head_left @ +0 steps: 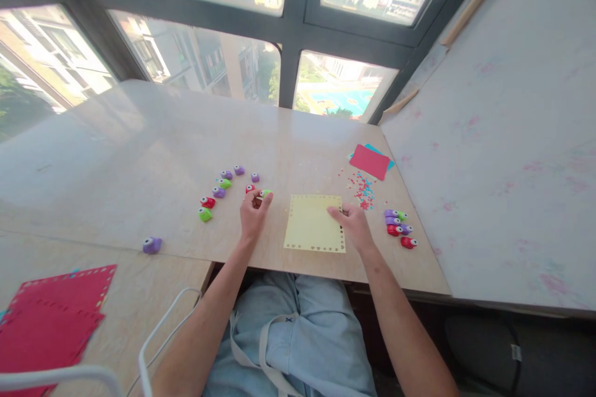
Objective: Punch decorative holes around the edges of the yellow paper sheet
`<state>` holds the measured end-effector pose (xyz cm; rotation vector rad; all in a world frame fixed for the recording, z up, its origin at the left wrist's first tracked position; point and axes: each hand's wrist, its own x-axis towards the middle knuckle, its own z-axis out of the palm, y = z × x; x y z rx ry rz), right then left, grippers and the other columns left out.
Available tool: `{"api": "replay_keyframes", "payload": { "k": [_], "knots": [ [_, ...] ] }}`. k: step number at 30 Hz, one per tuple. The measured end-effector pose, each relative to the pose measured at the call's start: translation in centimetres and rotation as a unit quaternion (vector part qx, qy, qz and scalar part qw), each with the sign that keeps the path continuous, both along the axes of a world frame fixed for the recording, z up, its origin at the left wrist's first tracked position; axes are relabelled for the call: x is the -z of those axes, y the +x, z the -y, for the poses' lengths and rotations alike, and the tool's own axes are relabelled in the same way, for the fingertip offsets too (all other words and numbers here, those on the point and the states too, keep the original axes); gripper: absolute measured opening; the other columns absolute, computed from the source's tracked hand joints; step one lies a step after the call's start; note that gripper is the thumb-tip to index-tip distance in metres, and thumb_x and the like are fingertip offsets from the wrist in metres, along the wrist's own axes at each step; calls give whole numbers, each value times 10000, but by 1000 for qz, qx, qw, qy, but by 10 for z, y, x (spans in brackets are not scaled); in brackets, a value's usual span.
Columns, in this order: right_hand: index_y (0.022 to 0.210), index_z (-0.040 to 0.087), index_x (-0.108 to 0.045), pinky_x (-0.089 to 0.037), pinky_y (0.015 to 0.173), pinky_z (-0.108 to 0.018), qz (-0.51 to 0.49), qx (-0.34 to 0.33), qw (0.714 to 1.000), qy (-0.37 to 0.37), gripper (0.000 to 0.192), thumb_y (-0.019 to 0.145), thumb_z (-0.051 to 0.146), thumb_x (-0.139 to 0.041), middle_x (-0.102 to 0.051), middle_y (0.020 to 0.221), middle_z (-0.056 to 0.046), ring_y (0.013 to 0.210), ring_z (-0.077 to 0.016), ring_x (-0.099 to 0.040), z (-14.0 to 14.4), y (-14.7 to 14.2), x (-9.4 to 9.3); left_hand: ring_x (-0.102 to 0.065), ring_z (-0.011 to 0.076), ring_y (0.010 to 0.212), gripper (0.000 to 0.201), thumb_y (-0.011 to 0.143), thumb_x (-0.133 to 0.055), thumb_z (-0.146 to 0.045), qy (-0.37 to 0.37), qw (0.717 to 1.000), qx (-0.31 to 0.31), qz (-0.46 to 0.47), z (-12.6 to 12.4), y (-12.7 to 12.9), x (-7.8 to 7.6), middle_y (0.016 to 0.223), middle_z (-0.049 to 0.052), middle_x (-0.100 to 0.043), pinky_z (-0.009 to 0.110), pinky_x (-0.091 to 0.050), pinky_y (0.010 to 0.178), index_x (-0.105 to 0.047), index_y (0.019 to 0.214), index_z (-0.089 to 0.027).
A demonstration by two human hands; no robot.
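Observation:
A sheet of pale yellow paper point(313, 223), with small cut-out shapes along its edges, lies on the table in front of me. My right hand point(354, 226) grips its right edge, thumb on top and fingers partly hidden. My left hand point(254, 216) is left of the sheet, its fingers closed around a green craft punch point(266, 193) with a white round button. A red craft punch point(250, 188) sits just behind those fingers. Further left stand several purple, red and green punches, among them a purple punch point(218, 191) and a green punch point(205, 214).
Red and blue paper bits point(364, 189) lie scattered at the right, below red card sheets point(370, 162). Another group of punches point(395, 229) stands near the right wall. Punched red sheets point(51, 322) and a white cable point(158, 329) are at the lower left.

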<state>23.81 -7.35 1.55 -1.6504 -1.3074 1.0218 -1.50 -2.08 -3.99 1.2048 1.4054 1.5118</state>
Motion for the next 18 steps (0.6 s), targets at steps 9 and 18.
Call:
{"api": "replay_keyframes", "payload": {
  "k": [9,18],
  "knots": [
    [610,146,-638,-283,479,-249,217,-4,975,43,364,759,473,-578,-534,524,-3,516,-134,-453,-16,22,14,-473,102,570,323,770,-692,-449,1,1000,13,-16,3,0,-5,696,-16,-543,215,-378,534,-594,872,-159],
    [846,108,-721,-487,528,-283,7,253,967,35,454,627,504,-759,-728,744,-78,588,-196,-632,43,120,2,-544,129,604,347,766,-688,-477,1,999,14,-29,2,1,-4,740,12,-612,235,-431,564,-618,895,-162]
  ]
}}
